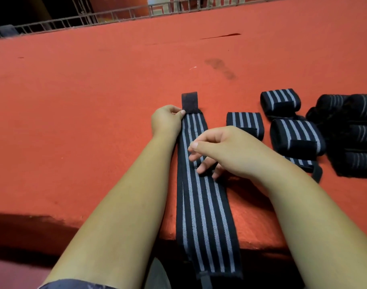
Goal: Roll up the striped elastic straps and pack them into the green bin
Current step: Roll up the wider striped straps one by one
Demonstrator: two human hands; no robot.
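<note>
Two forearms (120, 205) in shot over the bench (84, 122), both bare right up to the wrist. Left hand (167, 119) bare, right hand (226, 151) bare too, fingers (201, 149) showing short, pale nails (194, 145). Below the bench's near edge, on the left arm, there's a sliver of dark bluish-purple sleeve (74, 286), slightly glossy fabric.
</note>
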